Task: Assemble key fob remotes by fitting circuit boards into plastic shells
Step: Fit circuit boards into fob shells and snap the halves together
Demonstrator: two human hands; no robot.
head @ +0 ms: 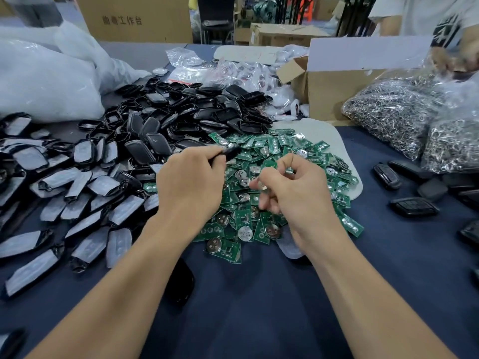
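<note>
Over the dark blue surface (259, 307), the left hand (189, 182) pinches a black shell (229, 151) between thumb and fingers. The right hand (298, 187) hovers with fingers curled above the heap of green circuit boards (274, 149); blur hides whether they pinch one. Film-covered shells (77, 182) lie at 9 o'clock, bare black shells (197, 112) at 11, bagged metal rings (394, 112) at 2.

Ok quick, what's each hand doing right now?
Left hand: grips a blurred black plastic shell.
Right hand: fingers curled over green circuit boards; hold unclear.
</note>
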